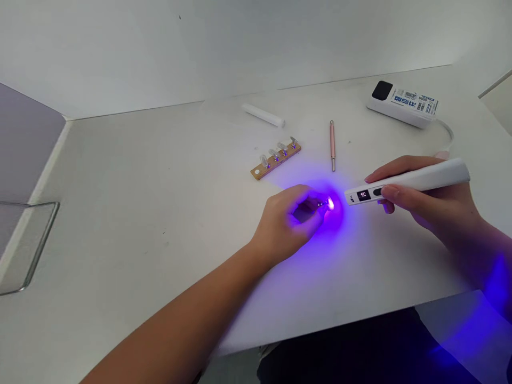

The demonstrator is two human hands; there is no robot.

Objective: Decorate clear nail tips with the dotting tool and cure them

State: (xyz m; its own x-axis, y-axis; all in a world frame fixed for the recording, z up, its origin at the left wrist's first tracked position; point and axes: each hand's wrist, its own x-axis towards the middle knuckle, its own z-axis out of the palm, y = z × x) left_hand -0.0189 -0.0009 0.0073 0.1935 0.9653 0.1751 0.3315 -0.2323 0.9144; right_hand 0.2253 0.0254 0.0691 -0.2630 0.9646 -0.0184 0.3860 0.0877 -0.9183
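My left hand (290, 221) is closed in a pinch above the table, with thumb and fingertips around a small nail tip (330, 203) on a short metal holder. The tip glows brightly under violet light, so its exact outline is washed out. To its right, my right hand (424, 200) is wrapped around a white handheld UV nail lamp (416, 178). The thumb rests by the dark button, beside a lit display. The lamp's front end points left at the nail tip, a small gap apart. Violet light spreads over my left fingers and the tabletop.
A wooden stand (276, 161) with several clear nail tips lies beyond my left hand. Behind it is a white tube (264, 115). A pink pen-like tool (332, 145) lies to the right. A white labelled device (403, 104) with a cable sits back right. A metal frame (42, 242) stands at left.
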